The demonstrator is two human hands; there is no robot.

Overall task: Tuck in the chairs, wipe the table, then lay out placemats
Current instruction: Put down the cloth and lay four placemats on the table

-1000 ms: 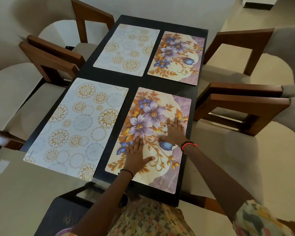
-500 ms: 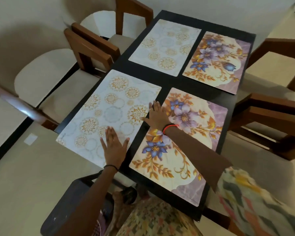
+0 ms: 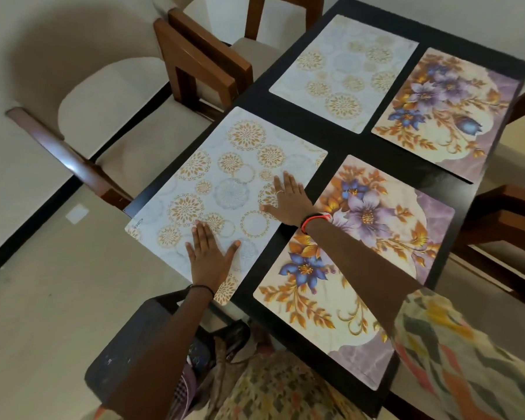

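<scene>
While both hands lie flat on it, the pale placemat [image 3: 225, 189] with gold circles sits at the near left corner of the table [image 3: 331, 140], its near edge seeming to hang just past the table's near edge. The left hand [image 3: 208, 257] presses near that edge, fingers straight and together, thumb spread wide. The right hand [image 3: 290, 198] rests on the mat's right side, fingers also straight and holding nothing. A thin ring [image 3: 280, 192] shows on one finger, and a red band [image 3: 315, 221] circles the wrist. The right forearm crosses the near flowered placemat [image 3: 376, 237] and hides a strip of it; that mat's near corner reaches the table's near right corner.

Along the far edge lie a second pale placemat [image 3: 343, 71] and a second flowered placemat [image 3: 443, 110], side by side, dark table showing between all four. Small print on the near pale mat's corner is too blurred to read.

Wooden chairs [image 3: 200, 62] stand at the left edge, their cushioned seats pushed partly under. On the right, another chair [image 3: 503, 213] is cut off by the frame. A dark seat [image 3: 128, 353] at the near edge is mostly hidden by the left arm and patterned clothing.
</scene>
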